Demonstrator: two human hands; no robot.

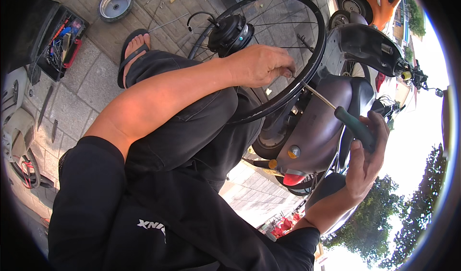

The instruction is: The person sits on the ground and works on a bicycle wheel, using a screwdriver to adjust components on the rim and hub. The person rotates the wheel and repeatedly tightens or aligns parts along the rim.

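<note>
A black spoked wheel rim stands upright by my knees, with a black hub motor and its short cable at the centre. Inside the rim, my left hand has its fingers pinched together close to the rim's inner edge. What lies between those fingertips is hidden. On the outer side, my right hand grips the dark green handle of a screwdriver. Its metal shaft points at the rim, and the tip meets the rim's outer face near my left fingertips.
A dark scooter is parked just beyond the wheel, with an orange car farther off. At the left are an opened toolbox of hand tools and a round metal wheel hub on the paving. My sandalled foot rests beside the wheel.
</note>
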